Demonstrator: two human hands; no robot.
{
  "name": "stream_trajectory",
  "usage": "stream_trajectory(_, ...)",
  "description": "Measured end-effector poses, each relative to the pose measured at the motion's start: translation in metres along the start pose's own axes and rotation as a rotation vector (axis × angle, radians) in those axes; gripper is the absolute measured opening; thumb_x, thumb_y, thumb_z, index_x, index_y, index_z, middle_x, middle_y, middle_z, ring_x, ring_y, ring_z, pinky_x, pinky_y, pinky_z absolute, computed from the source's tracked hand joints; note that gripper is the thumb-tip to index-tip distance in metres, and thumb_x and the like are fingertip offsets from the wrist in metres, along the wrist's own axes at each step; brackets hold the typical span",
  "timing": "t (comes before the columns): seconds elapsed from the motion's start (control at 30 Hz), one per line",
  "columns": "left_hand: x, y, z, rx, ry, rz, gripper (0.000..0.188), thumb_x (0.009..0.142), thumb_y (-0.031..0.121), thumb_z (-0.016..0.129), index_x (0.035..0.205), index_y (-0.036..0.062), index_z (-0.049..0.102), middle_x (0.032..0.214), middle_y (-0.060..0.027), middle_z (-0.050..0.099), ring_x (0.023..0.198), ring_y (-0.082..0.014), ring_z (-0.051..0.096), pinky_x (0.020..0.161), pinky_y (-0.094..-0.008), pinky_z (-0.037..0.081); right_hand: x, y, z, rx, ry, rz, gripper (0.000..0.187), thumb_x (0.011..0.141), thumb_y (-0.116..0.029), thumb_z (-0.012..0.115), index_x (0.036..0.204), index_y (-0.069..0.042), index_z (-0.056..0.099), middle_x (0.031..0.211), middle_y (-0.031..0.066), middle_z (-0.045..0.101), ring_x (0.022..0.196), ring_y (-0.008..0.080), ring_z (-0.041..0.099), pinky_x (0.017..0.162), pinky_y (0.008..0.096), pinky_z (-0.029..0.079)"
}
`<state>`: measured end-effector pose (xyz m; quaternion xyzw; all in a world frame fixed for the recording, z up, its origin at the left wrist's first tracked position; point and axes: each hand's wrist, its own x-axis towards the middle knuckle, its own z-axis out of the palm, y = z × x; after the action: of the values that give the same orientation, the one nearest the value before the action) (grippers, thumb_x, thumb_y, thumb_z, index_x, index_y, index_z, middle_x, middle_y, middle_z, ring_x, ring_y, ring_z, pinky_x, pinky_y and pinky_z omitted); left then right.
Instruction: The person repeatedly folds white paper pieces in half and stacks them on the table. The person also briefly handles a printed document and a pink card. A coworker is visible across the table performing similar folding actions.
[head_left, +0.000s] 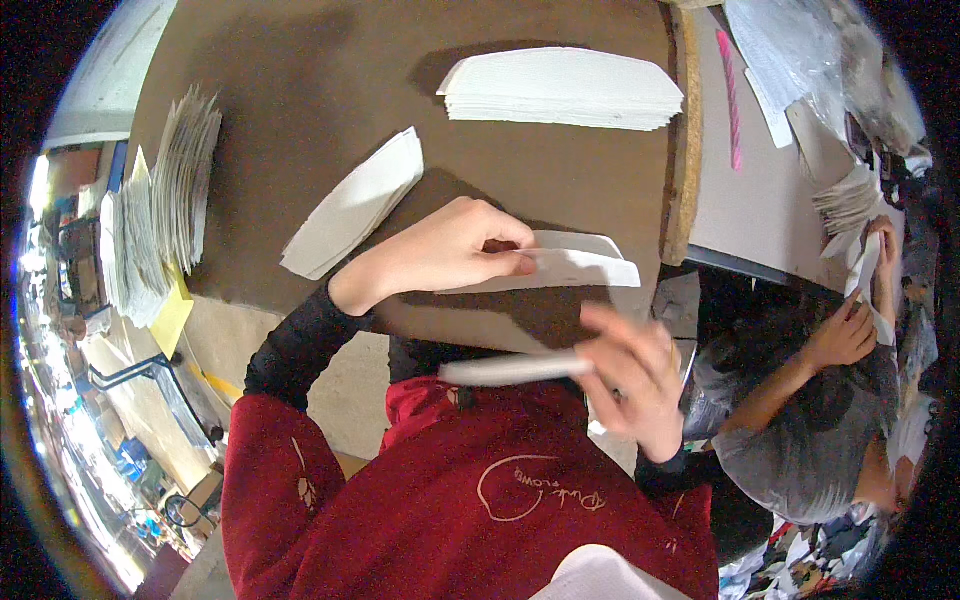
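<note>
My left hand (pixel 450 250) pinches a white, boat-shaped paper piece (pixel 575 268) at its left end, holding it just above the brown table (pixel 330 80). My right hand (pixel 635 385), blurred, grips a narrow white folded strip (pixel 505 371) that sticks out to the left over my red sweater. The two hands are apart, the right one lower and nearer to me.
A small pile of the same white pieces (pixel 355 205) lies left of my left hand. A thick stack (pixel 560 88) sits at the far side, and a fanned stack (pixel 185 175) at the left edge. Another person's hands (pixel 850 325) handle paper at the right.
</note>
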<state>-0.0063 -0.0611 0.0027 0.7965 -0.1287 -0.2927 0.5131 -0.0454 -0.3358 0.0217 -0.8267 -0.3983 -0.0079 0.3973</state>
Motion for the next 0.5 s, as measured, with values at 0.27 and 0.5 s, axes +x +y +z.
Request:
stream_trajectory(0.27, -0.01, -0.003, 0.002, -0.153, -0.043, -0.106, 0.058, 0.107, 0.048, 0.04, 0.11, 0.0007, 0.072, 0.102, -0.014, 0.073, 0.096, -0.0253, 0.067, 0.09, -0.0342, 0.051, 0.014, 0.012, 0.012, -0.547, -0.168, -0.01, 0.05, 0.076, -0.015, 0.069, 0.126, -0.026, 0.067, 0.096, -0.0031, 0.059, 0.104, 0.0165, 0.052, 0.083, 0.0371, 0.047)
stream_trajectory(0.5, -0.005, -0.007, 0.0, -0.358, -0.124, -0.099, 0.051, 0.11, 0.036, 0.037, 0.111, -0.0024, 0.07, 0.109, -0.0107, 0.072, 0.105, -0.0211, 0.066, 0.097, -0.0344, 0.051, -0.012, -0.028, -0.021, -0.038, -0.23, -0.394, 0.04, 0.07, -0.021, 0.071, 0.11, -0.022, 0.071, 0.096, -0.0066, 0.06, 0.091, 0.0125, 0.059, 0.091, 0.0308, 0.054)
